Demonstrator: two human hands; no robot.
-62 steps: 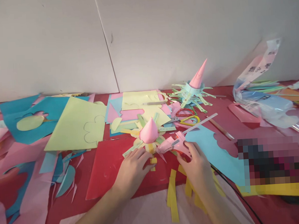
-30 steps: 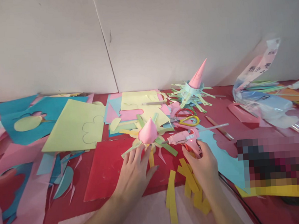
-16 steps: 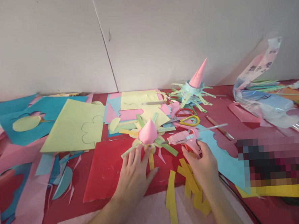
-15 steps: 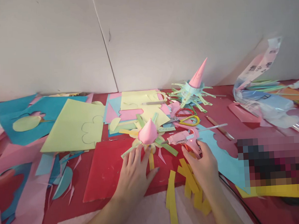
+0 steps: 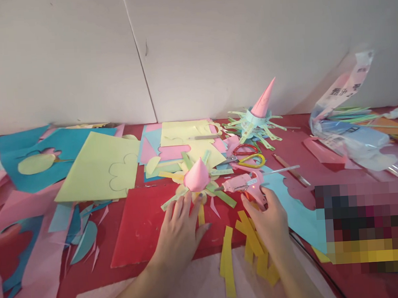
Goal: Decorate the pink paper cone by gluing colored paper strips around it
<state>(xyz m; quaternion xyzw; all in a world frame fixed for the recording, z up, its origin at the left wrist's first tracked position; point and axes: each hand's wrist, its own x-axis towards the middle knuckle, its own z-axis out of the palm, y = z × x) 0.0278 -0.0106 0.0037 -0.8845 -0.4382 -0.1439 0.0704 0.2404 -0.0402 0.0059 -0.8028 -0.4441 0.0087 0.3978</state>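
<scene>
A pink paper cone stands on a pale flower shape with green and yellow strips spreading around it. My left hand lies flat with fingers spread on the near side of the flower, its fingertips at the base of the cone. My right hand is closed round the handle of a pink glue gun, whose nozzle points left toward the flower. Under the flower lies a red board. Several yellow strips rest between my forearms.
Scissors lie behind the glue gun. A second cone piece stands near the wall. A pale green sheet and paper scraps cover the left side. Plastic packaging, a pen and a black cord are on the right.
My right hand and the glue gun have shifted very slightly left. My left hand and the flower look unmoved.
</scene>
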